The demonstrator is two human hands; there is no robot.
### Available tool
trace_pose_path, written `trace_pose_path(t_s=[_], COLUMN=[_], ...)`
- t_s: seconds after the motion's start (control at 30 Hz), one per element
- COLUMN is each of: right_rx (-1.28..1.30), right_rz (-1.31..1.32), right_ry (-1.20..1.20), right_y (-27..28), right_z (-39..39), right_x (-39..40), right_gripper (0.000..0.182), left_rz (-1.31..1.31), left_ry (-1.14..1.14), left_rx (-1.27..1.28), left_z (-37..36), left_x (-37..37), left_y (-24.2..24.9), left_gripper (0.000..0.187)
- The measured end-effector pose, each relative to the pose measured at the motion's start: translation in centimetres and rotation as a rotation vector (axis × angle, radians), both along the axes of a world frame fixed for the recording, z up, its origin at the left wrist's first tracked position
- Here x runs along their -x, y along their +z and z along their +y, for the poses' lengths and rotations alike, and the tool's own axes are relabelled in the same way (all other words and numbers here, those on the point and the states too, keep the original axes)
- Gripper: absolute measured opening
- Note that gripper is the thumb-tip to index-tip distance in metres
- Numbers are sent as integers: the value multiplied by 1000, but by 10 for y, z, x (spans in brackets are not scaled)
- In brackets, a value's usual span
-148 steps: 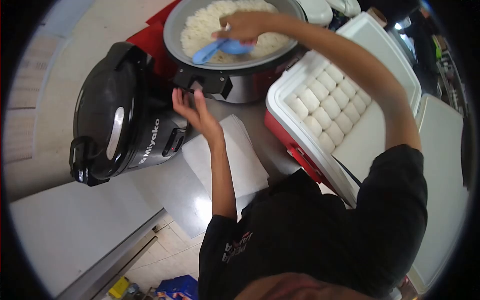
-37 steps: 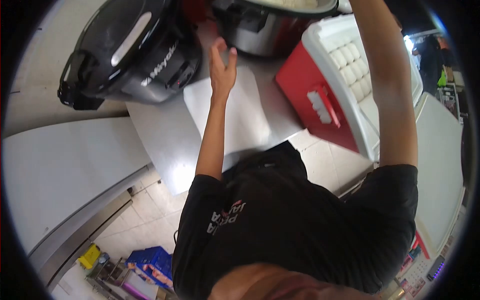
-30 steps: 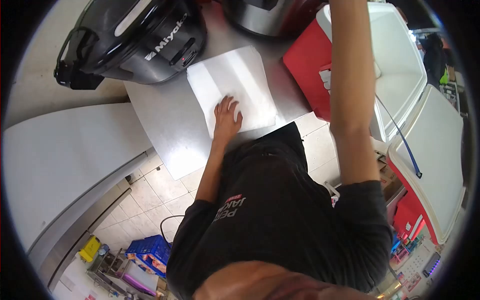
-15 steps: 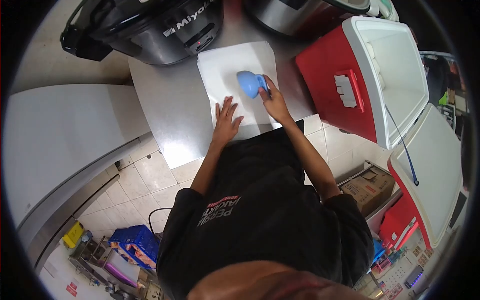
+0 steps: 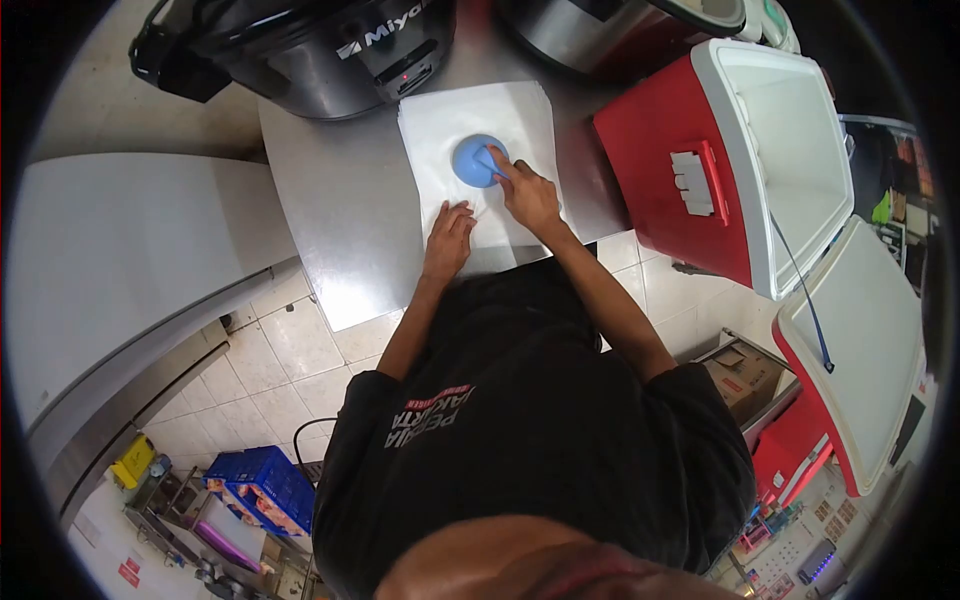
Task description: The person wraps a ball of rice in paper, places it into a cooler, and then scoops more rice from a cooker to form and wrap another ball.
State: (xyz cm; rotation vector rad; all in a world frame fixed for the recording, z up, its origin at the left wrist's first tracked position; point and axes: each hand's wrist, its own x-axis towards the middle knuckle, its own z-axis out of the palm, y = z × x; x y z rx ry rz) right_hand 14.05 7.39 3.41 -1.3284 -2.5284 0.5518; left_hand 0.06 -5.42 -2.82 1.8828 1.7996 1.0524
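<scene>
A stack of white paper sheets lies on the steel table. On the paper, a rounded blue plastic cup with a handle stands mouth down, its dome facing up. My right hand is closed on the cup's handle, at the cup's right side. My left hand rests on the lower left part of the paper, fingers lightly bent and apart from the cup. The cup's rim and whatever is under it are hidden.
A black cooker stands at the back left of the table, and another steel cooker at the back right. A red cool box sits at the right, its white lid hanging open. A grey surface lies left.
The cup has turned from tilted on its side to mouth down on the paper, moving slightly left with my right hand. My left hand's fingers have drawn in from their wider spread.
</scene>
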Motion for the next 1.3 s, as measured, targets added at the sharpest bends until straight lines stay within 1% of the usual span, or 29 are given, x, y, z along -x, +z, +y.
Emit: trace_pose_path(t_s=[0.07, 0.1, 0.13, 0.17, 0.2, 0.23, 0.27, 0.3, 0.33, 0.37, 0.43, 0.5, 0.53, 0.57, 0.6, 0.63, 0.7, 0.73, 0.77, 0.8, 0.87, 0.9, 0.93, 0.97, 1.07, 1.1, 1.17, 1.23, 1.3], right_rx=[16, 34, 49, -180, -405, -259, -452, -668, -357, -673, -684, -624, -621, -764, -905, -899, -797, -148, -461, -306, -9, 16, 196, 152, 78, 58, 38, -21, -59], right_rz=[89, 242, 393, 559, 718, 803, 794, 686, 1328, 508, 522, 357, 356, 344, 328, 323, 553, 347, 559, 527, 377, 334, 238, 191, 195, 186, 180, 191, 208], right_ry=[20, -72, -160, -150, -143, -172, -147, -125, 50, -226, -281, -380, -381, -319, -252, -249, -225, 138, 3, 172, 301, 448, 426, 372, 330, 318, 303, 324, 347], right_y=[2, 14, 38, 63, 96, 149, 181, 195, 232, 236, 264, 287, 281, 271, 272, 258, 242, 242, 179, 139, 53, 13, -2, -1, -14, -13, -9, -4, -11], right_z=[8, 11, 21, 41, 60, 63, 79, 109, 102, 130, 167, 183, 204, 232, 233, 226, 153, 131, 90, 74, 26, 13, -16, -27, -29, -28, -29, -31, -33], right_x=[-8, -8, -6, -4, -1, 1, 1, -7, 11, -12, -13, -11, -15, -22, -20, -17, 1, -32, 0, -4, -12, -24, -41, -46, -56, -56, -55, -52, -51], right_gripper=[49, 49, 49, 48, 48, 53, 50, 37, 39, 61, 58, 54, 54, 52, 50, 50, 52, 54, 26, 24, 34, 39, 49, 55, 57, 55, 54, 49, 46], left_rz=[-69, -65, 0, 58, 54, 51, 53, 57, 38, 18, 10, 1, 2, 0, -5, -6, -8, -14, -19, 2, -35, -68, -176, -174, -285, -282, -463, -510, -628], left_ry=[21, 17, 7, 0, -2, -14, -29, -40, -55, -67, -74, -75, -71, -66, -65, -57, -51, -30, -7, 15, 32, 42, 85, 77, 128, 124, 144, 174, 188], left_rx=[45, 41, 31, 28, 35, 32, 24, 18, 21, 30, 9, -8, 0, 11, 18, 15, 15, 69, 124, 88, 79, 70, 37, 41, -51, -53, 10, 47, 58], left_z=[3, 3, 5, 4, 1, 1, 4, 6, 7, 5, 8, 12, 15, 17, 16, 17, 20, 19, 17, 19, 24, 24, 27, 32, 44, 49, 56, 58, 60], left_x=[-1, 0, 0, -3, -7, -9, -8, -6, -4, -3, 0, 4, 5, 6, 5, 4, 5, 7, 8, 10, 12, 12, 10, 10, 9, 10, 12, 12, 12], left_y=[3, 9, 17, 22, 23, 23, 24, 19, 9, 2, 1, 1, 2, 3, 3, 3, 5, 7, 9, 8, 7, 8, 23, 31, 44, 40, 33, 40, 45], left_gripper=[9, 9, 14, 20, 20, 24, 28, 28, 29, 29, 25, 22, 21, 20, 20, 21, 22, 24, 26, 26, 24, 23, 18, 18, 14, 14, 14, 14, 14])
